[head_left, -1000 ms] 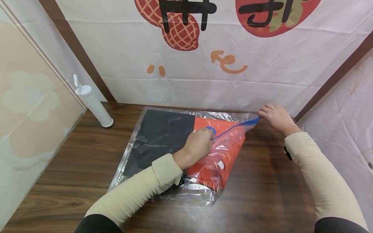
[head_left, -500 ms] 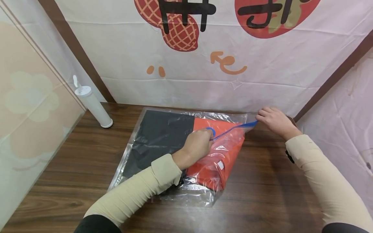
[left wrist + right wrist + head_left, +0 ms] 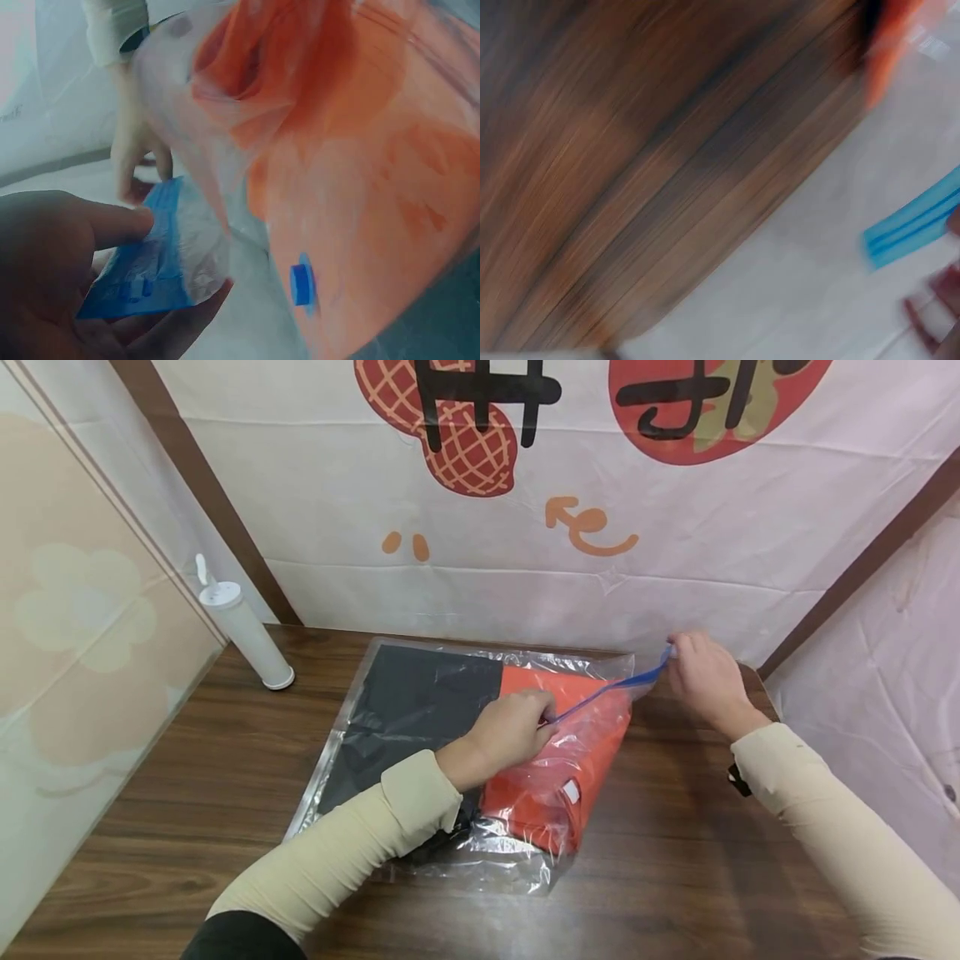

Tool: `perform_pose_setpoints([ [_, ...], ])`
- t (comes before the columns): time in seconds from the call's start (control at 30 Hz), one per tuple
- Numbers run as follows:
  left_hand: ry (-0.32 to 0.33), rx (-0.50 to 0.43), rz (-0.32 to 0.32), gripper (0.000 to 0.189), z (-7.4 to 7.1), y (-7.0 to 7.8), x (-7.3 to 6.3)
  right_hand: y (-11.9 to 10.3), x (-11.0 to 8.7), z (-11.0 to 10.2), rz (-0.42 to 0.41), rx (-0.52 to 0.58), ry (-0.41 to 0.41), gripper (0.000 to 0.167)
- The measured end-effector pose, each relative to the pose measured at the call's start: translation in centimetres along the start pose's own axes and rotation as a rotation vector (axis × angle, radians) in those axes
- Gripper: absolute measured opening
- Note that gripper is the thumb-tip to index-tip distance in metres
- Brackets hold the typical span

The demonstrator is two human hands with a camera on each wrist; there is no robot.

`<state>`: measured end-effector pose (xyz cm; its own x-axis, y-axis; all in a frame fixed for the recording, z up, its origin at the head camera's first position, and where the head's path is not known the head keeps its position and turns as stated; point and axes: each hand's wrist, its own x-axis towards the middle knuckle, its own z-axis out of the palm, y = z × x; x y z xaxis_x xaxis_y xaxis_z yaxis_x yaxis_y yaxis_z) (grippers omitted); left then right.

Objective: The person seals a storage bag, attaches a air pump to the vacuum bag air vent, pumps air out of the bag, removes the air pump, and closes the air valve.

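A clear vacuum storage bag (image 3: 352,714) lies on the table with folded black cloth (image 3: 420,710) and orange cloth (image 3: 596,752) inside. Along its right side runs a blue zip strip (image 3: 637,680). My left hand (image 3: 510,727) pinches this strip near its middle, above the orange cloth; the left wrist view shows the thumb on top of the strip. My right hand (image 3: 705,681) pinches the strip's far end, lifted off the table near the back wall. A blue valve cap (image 3: 302,281) shows in the left wrist view; in the head view the left hand hides it. The right wrist view is blurred.
A white hand pump (image 3: 247,635) leans at the back left of the wooden table (image 3: 172,793). A printed cloth wall (image 3: 480,585) stands along the back edge, and further cloth walls close off both sides.
My right hand has turned, and the strip's end now points upward from its fingers. My left hand has shifted slightly right and now covers the blue valve cap in the head view.
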<state>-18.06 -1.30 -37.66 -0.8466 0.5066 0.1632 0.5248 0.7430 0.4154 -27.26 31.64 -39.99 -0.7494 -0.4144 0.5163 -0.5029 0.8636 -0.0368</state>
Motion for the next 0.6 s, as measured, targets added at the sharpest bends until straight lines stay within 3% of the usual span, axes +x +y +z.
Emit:
perform_pose_setpoints([
  [0.07,-0.045,-0.073,-0.012,0.013,-0.3,0.0,0.0,-1.7,0.0,-0.9,0.204,0.085,-0.083,0.028],
  [0.13,-0.085,-0.141,-0.031,0.018,-0.6,0.1,0.1,-3.2,0.2,-1.9,0.387,0.184,-0.231,0.028],
  [0.23,-0.126,-0.227,-0.061,0.022,-1.0,0.2,0.3,-4.5,0.6,-3.1,0.573,0.371,-0.462,0.039],
  [0.3,-0.141,-0.270,-0.071,0.021,-1.2,0.4,0.4,-5.1,0.7,-3.6,0.673,0.523,-0.562,0.054],
  [0.43,-0.166,-0.357,-0.053,0.019,-1.4,1.0,0.5,-5.9,0.7,-4.2,0.821,0.850,-0.617,0.092],
  [0.6,-0.214,-0.472,-0.019,0.025,-2.1,2.1,0.3,-7.0,0.7,-4.6,0.843,1.015,-0.671,0.110],
])
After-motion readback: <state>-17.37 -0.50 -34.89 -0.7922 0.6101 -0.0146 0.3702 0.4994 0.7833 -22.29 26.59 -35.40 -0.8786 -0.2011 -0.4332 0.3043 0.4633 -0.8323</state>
